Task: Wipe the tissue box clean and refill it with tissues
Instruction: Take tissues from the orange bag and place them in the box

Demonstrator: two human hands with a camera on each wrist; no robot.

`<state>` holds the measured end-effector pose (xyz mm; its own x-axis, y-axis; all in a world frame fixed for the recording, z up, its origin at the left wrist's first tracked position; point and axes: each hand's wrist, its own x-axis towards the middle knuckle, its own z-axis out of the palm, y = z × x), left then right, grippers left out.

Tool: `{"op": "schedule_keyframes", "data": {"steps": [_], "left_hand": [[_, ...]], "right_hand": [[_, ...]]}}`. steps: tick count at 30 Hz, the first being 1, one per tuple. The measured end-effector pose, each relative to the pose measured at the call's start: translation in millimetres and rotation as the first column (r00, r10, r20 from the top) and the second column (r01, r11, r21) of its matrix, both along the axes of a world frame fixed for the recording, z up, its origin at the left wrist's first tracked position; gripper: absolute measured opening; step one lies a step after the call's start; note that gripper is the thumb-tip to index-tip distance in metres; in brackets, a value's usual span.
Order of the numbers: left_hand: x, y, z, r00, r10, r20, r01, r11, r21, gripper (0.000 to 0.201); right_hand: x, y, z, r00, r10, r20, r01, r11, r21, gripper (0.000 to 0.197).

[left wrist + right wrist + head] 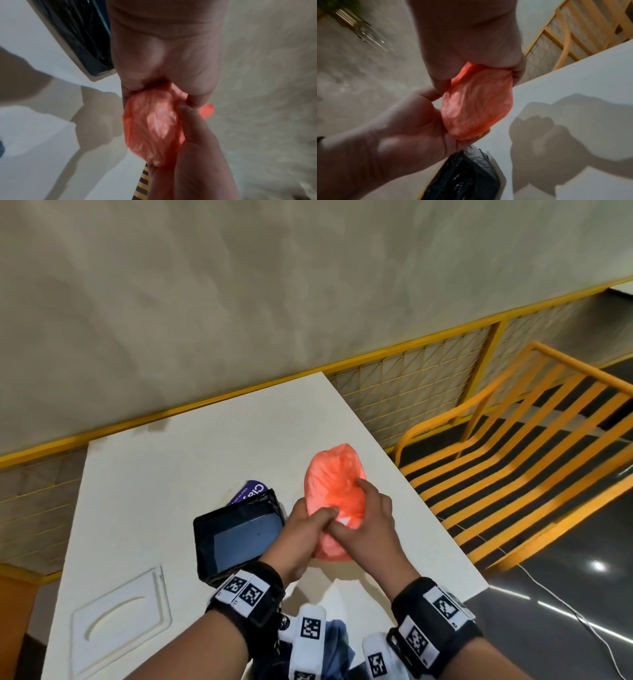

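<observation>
An orange plastic pack (334, 474) is held just above the white table (171, 460), right of the black tissue box (239, 537). My left hand (313, 525) grips the pack's near left side, thumb on top. Gripping its right side is my right hand (364, 508), fingers curled over it. The left wrist view shows the pack (154, 124) pinched between both palms, and the right wrist view shows the pack (476, 105) the same way. The box stands open, dark inside. Its white lid (123, 625) with a curved slot lies flat at the front left.
A purple packet (251, 491) lies behind the black box. Dark blue cloth (337, 642) shows at the table's near edge. A yellow slatted chair (513, 457) stands right of the table and a yellow mesh railing (411, 378) runs behind. A white cable (548, 594) crosses the floor.
</observation>
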<state>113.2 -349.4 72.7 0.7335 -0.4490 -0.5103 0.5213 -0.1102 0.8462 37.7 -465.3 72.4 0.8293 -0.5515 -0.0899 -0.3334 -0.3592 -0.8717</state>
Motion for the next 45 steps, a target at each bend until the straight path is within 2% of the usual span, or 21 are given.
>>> {"op": "schedule_keyframes", "data": {"steps": [2, 4, 6, 8, 11, 17, 21, 25, 30, 37, 40, 42, 45], "left_hand": [[1.2, -0.8, 2.0, 0.999, 0.037, 0.028, -0.036, 0.998, -0.049, 0.032], [3.8, -0.1, 2.7, 0.997, 0.063, 0.052, -0.059, 0.996, -0.073, 0.034], [6.1, 1.4, 4.3, 0.994, 0.080, 0.081, -0.074, 0.995, -0.075, 0.043], [7.0, 1.8, 6.2, 0.990, 0.078, 0.119, -0.071, 0.996, -0.059, 0.049], [7.1, 2.0, 6.8, 0.983, 0.079, 0.167, -0.071, 0.996, -0.055, 0.047], [6.3, 2.4, 8.6, 0.954, 0.059, 0.293, -0.060, 0.998, -0.006, 0.044], [6.2, 5.7, 10.1, 0.943, 0.017, 0.332, -0.029, 0.999, 0.032, 0.051], [5.6, 4.7, 14.3, 0.940, 0.007, 0.342, -0.027, 0.998, 0.054, 0.045], [7.6, 1.8, 15.5, 0.940, 0.004, 0.342, -0.033, 0.996, 0.080, 0.043], [8.3, -2.6, 14.5, 0.951, -0.014, 0.310, -0.028, 0.991, 0.130, 0.044], [8.4, -1.9, 10.7, 0.969, 0.008, 0.247, -0.041, 0.991, 0.130, 0.046], [8.2, -0.6, 5.3, 0.987, -0.009, 0.161, -0.011, 0.992, 0.122, 0.043], [4.6, -1.2, -4.5, 0.998, -0.060, 0.036, 0.055, 0.991, 0.120, 0.035]], "right_hand": [[-3.4, -0.7, 8.0, 0.998, 0.056, -0.006, -0.056, 0.998, 0.031, 0.075], [-7.1, -4.9, 13.7, 0.997, 0.079, 0.020, -0.080, 0.996, 0.028, 0.058], [-8.5, -9.2, 19.6, 0.996, 0.041, 0.077, -0.033, 0.993, -0.110, 0.037], [-6.1, -11.4, 26.4, 0.994, 0.036, 0.106, 0.000, 0.946, -0.324, 0.026], [3.4, -12.0, 35.0, 0.991, 0.122, 0.054, -0.076, 0.851, -0.519, 0.024], [15.1, -12.0, 41.6, 0.987, 0.159, -0.019, -0.139, 0.787, -0.601, 0.031], [22.0, -15.5, 40.3, 0.986, 0.164, -0.031, -0.146, 0.756, -0.638, 0.021], [23.4, -18.1, 38.9, 0.984, 0.176, 0.015, -0.124, 0.747, -0.654, 0.014], [22.1, -24.8, 31.3, 0.978, 0.172, 0.118, -0.101, 0.885, -0.454, 0.009], [17.6, -27.4, 33.3, 0.964, 0.118, 0.238, -0.051, 0.962, -0.268, 0.006], [15.0, -32.2, 36.8, 0.963, -0.013, 0.269, 0.037, 0.996, -0.084, 0.010], [12.2, -38.7, 38.2, 0.953, -0.167, 0.253, 0.122, 0.975, 0.183, 0.014], [5.6, -48.4, 30.5, 0.932, -0.336, 0.138, 0.213, 0.814, 0.541, 0.019]]}}
